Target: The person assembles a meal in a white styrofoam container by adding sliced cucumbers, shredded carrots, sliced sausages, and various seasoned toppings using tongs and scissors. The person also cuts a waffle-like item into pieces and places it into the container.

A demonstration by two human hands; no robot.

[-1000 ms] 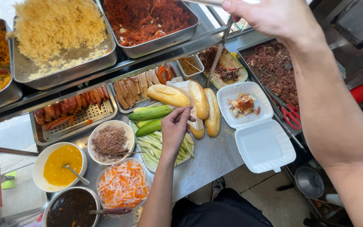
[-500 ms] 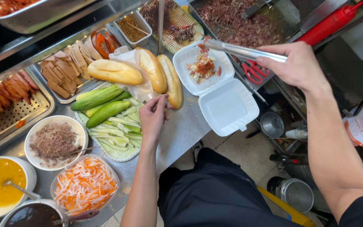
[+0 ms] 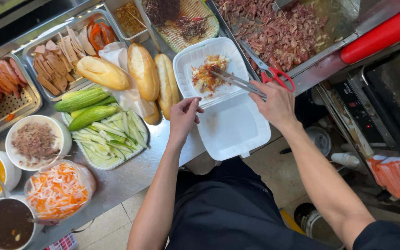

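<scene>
The steel desk (image 3: 130,178) carries an open white foam box (image 3: 218,92), its long axis running from upper left to lower right, with the empty lid nearest the person. The right hand (image 3: 276,104) has its fingers closed round metal tongs (image 3: 234,81), whose tips point left into a small mound of shredded food (image 3: 207,74). The left hand (image 3: 184,115) rests at the box edge, fingers loosely curled and empty. The meat tray (image 3: 274,28) is cut off at the top.
</scene>
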